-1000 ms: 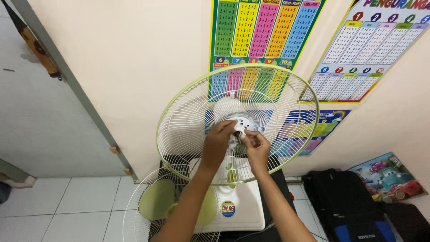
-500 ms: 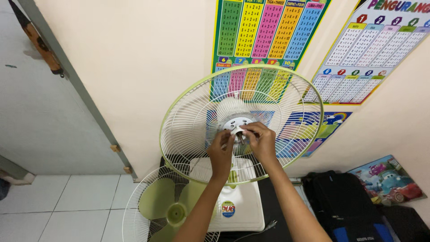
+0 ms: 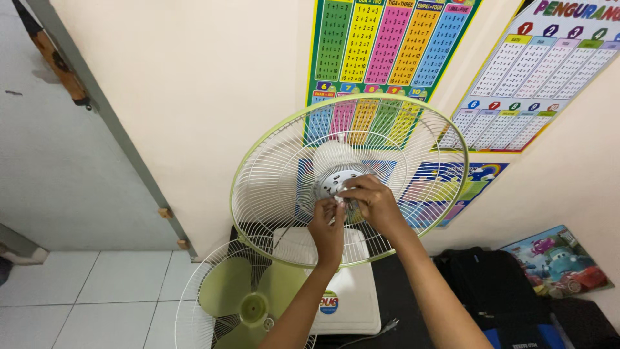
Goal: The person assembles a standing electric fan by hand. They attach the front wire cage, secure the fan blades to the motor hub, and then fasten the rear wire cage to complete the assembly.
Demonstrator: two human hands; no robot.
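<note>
At the rear fan guard (image 3: 284, 187) hub (image 3: 332, 181), well inside its green rim.
My left hand (image 3: 328, 227) and right hand (image 3: 373, 202) pinch a small part there, fingers closed.

a: what do we have our fingers on?

b: the rear fan guard (image 3: 271, 187), a round cage of thin white wires with a pale green rim. it stands upright, tilted a little back toward the wall, with its open side facing us.

a: and the middle of it?

b: a white hub plate (image 3: 334, 181) with small holes sits at the centre, partly hidden behind our fingers. the wires fan out from it to the rim.

a: where does it sit?

b: above the fan's white base (image 3: 352, 304), close to the cream wall.
</note>
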